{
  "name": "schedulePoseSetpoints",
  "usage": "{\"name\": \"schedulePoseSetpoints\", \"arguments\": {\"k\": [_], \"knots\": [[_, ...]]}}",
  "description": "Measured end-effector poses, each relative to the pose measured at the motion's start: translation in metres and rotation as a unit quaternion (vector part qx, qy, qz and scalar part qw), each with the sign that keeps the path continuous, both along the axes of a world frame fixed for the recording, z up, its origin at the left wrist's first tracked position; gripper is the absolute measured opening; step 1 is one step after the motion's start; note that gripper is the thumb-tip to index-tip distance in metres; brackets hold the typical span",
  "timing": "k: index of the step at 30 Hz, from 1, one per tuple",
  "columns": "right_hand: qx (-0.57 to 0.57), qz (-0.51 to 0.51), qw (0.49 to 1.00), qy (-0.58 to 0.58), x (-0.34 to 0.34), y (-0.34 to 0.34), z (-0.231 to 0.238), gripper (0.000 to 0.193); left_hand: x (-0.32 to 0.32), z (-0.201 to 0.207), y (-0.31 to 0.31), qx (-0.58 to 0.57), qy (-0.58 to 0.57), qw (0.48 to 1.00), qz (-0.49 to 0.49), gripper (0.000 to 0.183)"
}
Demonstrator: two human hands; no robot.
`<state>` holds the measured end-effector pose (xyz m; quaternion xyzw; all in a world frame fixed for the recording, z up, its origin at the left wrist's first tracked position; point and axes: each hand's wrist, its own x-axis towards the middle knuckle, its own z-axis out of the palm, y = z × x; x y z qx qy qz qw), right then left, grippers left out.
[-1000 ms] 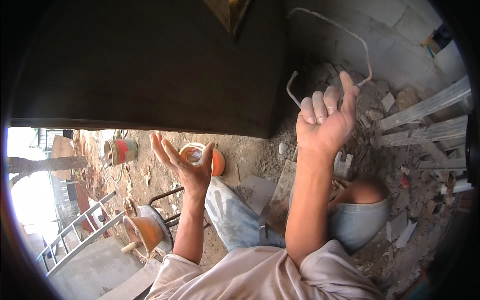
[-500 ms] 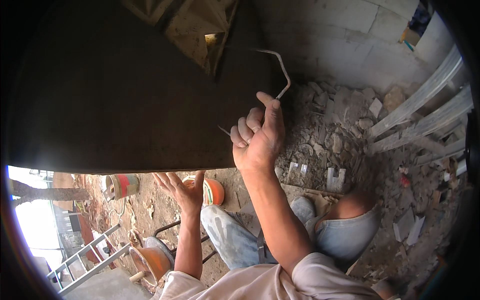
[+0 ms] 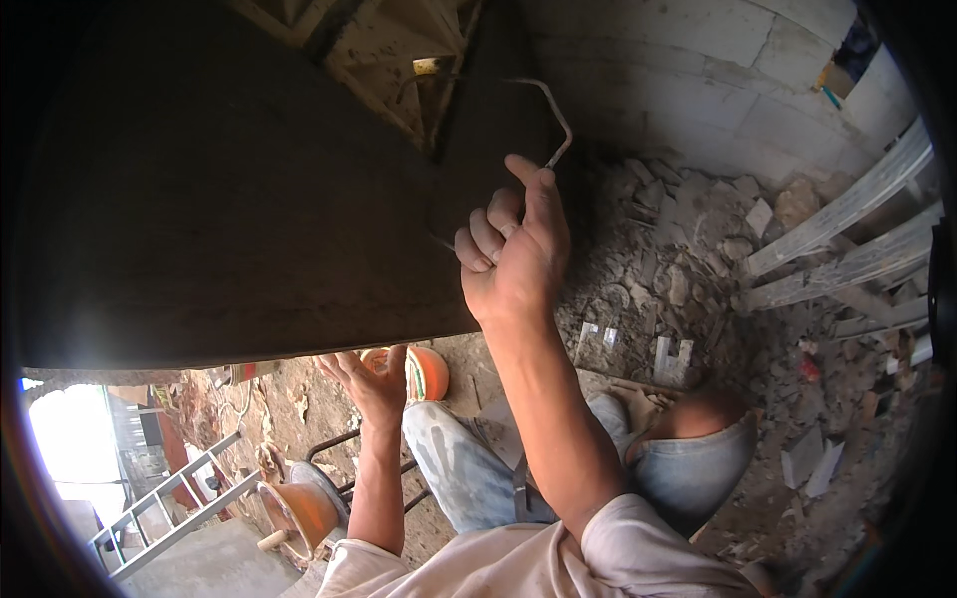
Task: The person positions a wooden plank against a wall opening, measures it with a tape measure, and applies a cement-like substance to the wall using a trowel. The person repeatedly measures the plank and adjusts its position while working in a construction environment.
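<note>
My right hand (image 3: 518, 234) is raised and closed around a thin bent metal rod (image 3: 561, 115). The rod curves up past my index finger and bends left toward a brownish triangular recess (image 3: 384, 65). Another thin end shows faintly left of my curled fingers. Behind the hand spreads a large dark surface (image 3: 229, 219), in deep shade. At its lower edge is my left hand (image 3: 369, 387), fingers stretched and thumb apart, with the fingertips partly hidden by that edge. Whether they press on it I cannot tell.
An orange bucket (image 3: 429, 374) stands beyond my left hand. Lower left are an orange basin (image 3: 299, 513) and a metal ladder (image 3: 179, 508). Rubble (image 3: 678, 259) covers the ground at right, beside pale leaning beams (image 3: 847, 249) and a block wall (image 3: 678, 90).
My right hand and the rod have shifted slightly upward in view. The dark surface's edge now sits lower, covering most of a bucket at left. A curved rod end shows by the triangular recess.
</note>
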<state>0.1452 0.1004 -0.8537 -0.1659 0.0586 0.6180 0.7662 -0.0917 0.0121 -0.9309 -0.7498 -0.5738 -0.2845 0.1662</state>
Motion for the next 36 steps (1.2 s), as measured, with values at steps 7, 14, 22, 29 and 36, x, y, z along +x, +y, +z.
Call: {"name": "schedulePoseSetpoints", "arguments": {"k": [7,14,22,29,36], "knots": [[0.007,-0.007,1.0,-0.002,-0.003,0.002,0.005,0.039,0.002,0.002,0.0,-0.013,-0.012,1.0,0.008,0.118],[0.01,0.0,1.0,-0.015,-0.005,0.002,0.009,0.04,-0.004,-0.006,0.002,0.014,-0.012,1.0,0.009,0.116],[0.001,0.008,1.0,-0.012,-0.005,-0.002,0.013,0.037,-0.001,-0.006,0.004,0.012,-0.022,1.0,0.002,0.114],[0.005,0.007,1.0,-0.005,-0.006,-0.002,0.016,0.035,0.004,0.004,0.0,-0.007,-0.027,1.0,-0.001,0.114],[-0.036,0.04,0.998,-0.019,-0.008,-0.006,0.023,0.036,0.015,0.021,-0.008,-0.016,-0.064,0.998,-0.026,0.099]]}}
